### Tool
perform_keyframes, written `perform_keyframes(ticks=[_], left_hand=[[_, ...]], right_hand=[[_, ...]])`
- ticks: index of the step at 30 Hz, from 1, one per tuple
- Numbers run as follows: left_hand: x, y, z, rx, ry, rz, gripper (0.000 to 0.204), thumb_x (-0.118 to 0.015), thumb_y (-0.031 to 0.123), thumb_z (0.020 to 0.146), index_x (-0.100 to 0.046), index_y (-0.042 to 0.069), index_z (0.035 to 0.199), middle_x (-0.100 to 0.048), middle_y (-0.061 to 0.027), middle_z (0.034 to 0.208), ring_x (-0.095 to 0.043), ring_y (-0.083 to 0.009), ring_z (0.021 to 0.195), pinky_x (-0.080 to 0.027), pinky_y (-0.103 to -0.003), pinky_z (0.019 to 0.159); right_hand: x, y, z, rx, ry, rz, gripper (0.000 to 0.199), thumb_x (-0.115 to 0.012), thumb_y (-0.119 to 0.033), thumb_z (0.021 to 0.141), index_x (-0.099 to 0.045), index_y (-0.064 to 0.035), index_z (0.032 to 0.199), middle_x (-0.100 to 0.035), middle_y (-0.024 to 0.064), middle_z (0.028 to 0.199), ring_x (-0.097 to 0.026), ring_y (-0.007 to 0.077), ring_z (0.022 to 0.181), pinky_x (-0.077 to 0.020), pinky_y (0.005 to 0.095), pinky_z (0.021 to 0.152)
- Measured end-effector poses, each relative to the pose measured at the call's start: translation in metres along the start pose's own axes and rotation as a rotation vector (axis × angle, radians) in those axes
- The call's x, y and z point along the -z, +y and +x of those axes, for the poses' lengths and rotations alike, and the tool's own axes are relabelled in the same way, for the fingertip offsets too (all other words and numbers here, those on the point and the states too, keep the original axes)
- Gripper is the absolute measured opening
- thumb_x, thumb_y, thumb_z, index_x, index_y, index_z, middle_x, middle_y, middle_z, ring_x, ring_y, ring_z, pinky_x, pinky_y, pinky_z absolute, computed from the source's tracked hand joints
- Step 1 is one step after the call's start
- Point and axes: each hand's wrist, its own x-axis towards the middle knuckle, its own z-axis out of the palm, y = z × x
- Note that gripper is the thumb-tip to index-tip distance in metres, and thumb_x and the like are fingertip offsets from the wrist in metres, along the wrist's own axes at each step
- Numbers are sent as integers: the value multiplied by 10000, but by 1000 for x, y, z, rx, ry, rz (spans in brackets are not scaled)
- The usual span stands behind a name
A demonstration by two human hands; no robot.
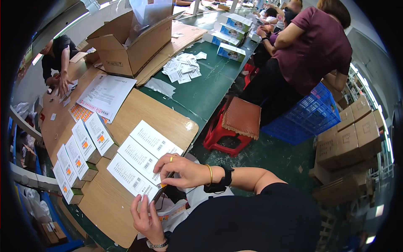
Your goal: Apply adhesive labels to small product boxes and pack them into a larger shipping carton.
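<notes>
Right hand curls over the nearest white box, thumb against an orange sticker; I can't tell whether it pinches. Left hand touches that box's near end, fingers slightly apart, grip unclear to me. That box lies toward eight o'clock of my view; stickered boxes sit at its ten.

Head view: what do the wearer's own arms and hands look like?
The right hand is gloveless, with a gold-coloured ring, a thin gold-coloured bangle and a black wristband below a short black sleeve. The left hand, also gloveless, has a silver-coloured band at the wrist.
</notes>
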Motion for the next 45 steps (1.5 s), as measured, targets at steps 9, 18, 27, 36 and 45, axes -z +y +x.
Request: perform_keyframes(ticks=[9,18,27,36,45], left_hand=[[0,-1,-2,-5,-6,-31,331,-772,-56,963,-765,-3,1290,-684,-186,1334,-719,-354,1134,-602,-421,880],[0,-7,-2,-18,14,-1,304,-791,-16,967,-786,22,1269,-699,-196,1334,-740,-371,1125,-613,-414,855],[2,-15,0,-18,82,109,380,-904,119,862,-809,75,1227,-741,-84,1278,-744,-199,751,-567,-314,621],[8,-19,5,-83,64,98,452,-937,209,817,-798,95,1233,-742,-62,1271,-751,-182,782,-552,-295,591],[4,-23,8,-97,75,78,433,-945,190,804,-801,78,1197,-743,-55,1252,-764,-184,820,-557,-294,596]], right_hand=[[0,-4,-3,0,-5,-31,91,-810,-99,936,-727,-60,936,-710,108,1259,-646,307,1232,-462,437,1105],[13,-4,16,-34,-80,-20,77,-813,-85,940,-749,-48,962,-706,116,1251,-660,307,1211,-530,418,1046],[-2,-14,78,-103,-312,-72,53,-809,-46,938,-771,-47,974,-682,119,1348,-623,281,1276,-508,393,1080],[-16,-7,110,25,-528,-223,70,-828,-69,916,-781,-52,964,-670,91,1352,-578,266,1318,-460,405,1118],[-20,-2,115,70,-561,-293,73,-845,-82,883,-792,-87,933,-668,73,1297,-579,285,1282,-437,420,1122]])
